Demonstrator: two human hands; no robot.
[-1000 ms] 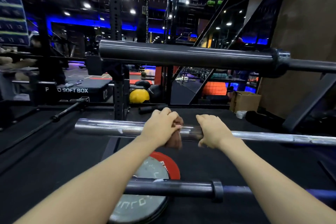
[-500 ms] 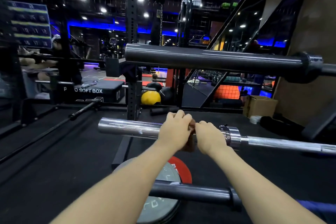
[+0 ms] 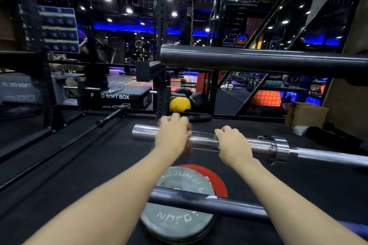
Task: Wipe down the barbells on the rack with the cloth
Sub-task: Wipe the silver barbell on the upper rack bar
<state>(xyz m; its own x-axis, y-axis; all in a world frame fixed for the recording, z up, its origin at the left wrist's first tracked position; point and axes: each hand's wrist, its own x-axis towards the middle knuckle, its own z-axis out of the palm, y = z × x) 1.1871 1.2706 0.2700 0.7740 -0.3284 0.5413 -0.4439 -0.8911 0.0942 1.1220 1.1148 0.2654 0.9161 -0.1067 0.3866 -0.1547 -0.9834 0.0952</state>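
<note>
Three barbells lie across the rack. The middle one is a chrome barbell (image 3: pixel 260 144) whose sleeve ends at the left. My left hand (image 3: pixel 172 135) grips a brown cloth (image 3: pixel 188 148) wrapped round that sleeve, a little in from its left end. My right hand (image 3: pixel 232 142) curls over the same sleeve further right, near the collar. Above hangs a dark barbell (image 3: pixel 249 58), and a second dark barbell (image 3: pixel 201 202) lies below, close to my forearms.
A grey weight plate (image 3: pixel 175 219) lies on the black floor over a red plate (image 3: pixel 217 175), under the lowest bar. A black rack upright (image 3: pixel 162 45) stands behind. A plyo soft box (image 3: pixel 117 96), a yellow ball (image 3: pixel 179 104) and a cardboard box (image 3: pixel 305 114) sit further back.
My left hand has slid the cloth leftward along the chrome sleeve, so the two hands are now apart. The view has swung left, shifting the bars right in frame.
</note>
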